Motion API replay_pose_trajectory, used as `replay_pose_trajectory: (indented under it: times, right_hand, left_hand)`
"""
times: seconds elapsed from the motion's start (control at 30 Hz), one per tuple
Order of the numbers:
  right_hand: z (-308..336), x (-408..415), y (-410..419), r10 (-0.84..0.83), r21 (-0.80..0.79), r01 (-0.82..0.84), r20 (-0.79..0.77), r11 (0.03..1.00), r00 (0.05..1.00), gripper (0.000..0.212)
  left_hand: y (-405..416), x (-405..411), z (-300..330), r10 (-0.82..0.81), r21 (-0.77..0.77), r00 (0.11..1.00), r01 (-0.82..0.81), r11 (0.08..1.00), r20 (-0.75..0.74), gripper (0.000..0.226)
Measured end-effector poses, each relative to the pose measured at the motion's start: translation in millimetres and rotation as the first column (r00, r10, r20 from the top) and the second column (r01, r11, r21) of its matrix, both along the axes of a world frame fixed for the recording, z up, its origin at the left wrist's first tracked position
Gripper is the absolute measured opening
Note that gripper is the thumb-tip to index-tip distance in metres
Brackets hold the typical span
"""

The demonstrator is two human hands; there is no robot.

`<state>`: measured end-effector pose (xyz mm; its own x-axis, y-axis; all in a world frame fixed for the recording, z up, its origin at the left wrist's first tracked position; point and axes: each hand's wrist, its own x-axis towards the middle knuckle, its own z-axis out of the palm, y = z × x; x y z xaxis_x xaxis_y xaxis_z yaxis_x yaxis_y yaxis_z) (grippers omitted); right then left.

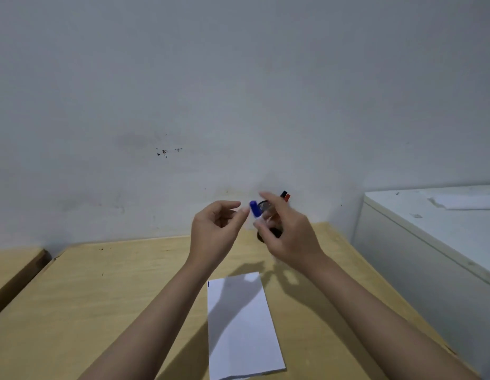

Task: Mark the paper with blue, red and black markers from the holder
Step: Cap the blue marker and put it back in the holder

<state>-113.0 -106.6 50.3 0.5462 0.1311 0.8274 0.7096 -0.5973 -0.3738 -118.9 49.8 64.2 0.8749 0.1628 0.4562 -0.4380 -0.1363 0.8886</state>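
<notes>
A white sheet of paper (242,325) lies on the wooden table (101,297) in front of me, with a short blue stroke at its top left corner. My right hand (289,234) holds a blue marker (255,209) upright, cap end up, above the table's far side. My left hand (213,234) hovers just left of the cap, fingers curled and apart, holding nothing. Behind my right hand stands a dark mesh holder (267,207), mostly hidden. The ends of a black marker (283,193) and a red marker (287,198) stick up from it.
A white wall rises right behind the table. A white cabinet (430,242) stands to the right, with a sheet of paper on top. A second wooden surface (11,270) sits at the left, across a narrow gap.
</notes>
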Motion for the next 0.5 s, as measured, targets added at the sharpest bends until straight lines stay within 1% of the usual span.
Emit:
replay_pose_trajectory:
  times: [0.07, 0.13, 0.2, 0.27, 0.33, 0.37, 0.43, 0.5]
  right_hand:
    - [13, 19, -19, -0.061, 0.153, 0.06, -0.003, 0.986, 0.998, 0.044]
    - [26, 43, -38, -0.148, 0.294, 0.141, 0.001, 0.945, 0.989, 0.039]
    - [36, 67, -55, -0.219, 0.374, 0.197, 0.017, 0.906, 0.976, 0.034]
    - [40, 89, -64, -0.255, 0.432, 0.226, 0.01, 0.873, 0.967, 0.032]
    - [36, 109, -68, -0.264, 0.454, 0.251, -0.036, 0.855, 0.964, 0.032]
    - [32, 119, -67, -0.262, 0.447, 0.269, -0.078, 0.853, 0.962, 0.031]
    - [20, 131, -64, -0.244, 0.404, 0.303, -0.192, 0.863, 0.951, 0.03]
    - [6, 140, -60, -0.244, 0.329, 0.344, -0.308, 0.88, 0.92, 0.029]
  left_hand:
    - [-9, 19, -5, 0.032, 0.036, 0.999, -0.033, 0.999, 0.011, 0.014]
    - [-19, 38, -13, 0.058, 0.08, 0.998, -0.06, 0.995, 0.03, 0.008]
    - [-28, 59, -21, 0.086, 0.117, 0.994, -0.093, 0.989, 0.063, 0.006]
    - [-37, 81, -31, 0.103, 0.169, 0.99, -0.119, 0.978, 0.098, 0.005]
    - [-47, 104, -40, 0.104, 0.238, 0.989, -0.126, 0.963, 0.104, 0.006]
    - [-51, 114, -44, 0.104, 0.273, 0.99, -0.126, 0.954, 0.094, 0.01]
    - [-59, 129, -49, 0.103, 0.36, 0.992, -0.121, 0.925, 0.07, 0.023]
    - [-67, 142, -54, 0.115, 0.437, 0.993, -0.117, 0.892, 0.031, 0.034]
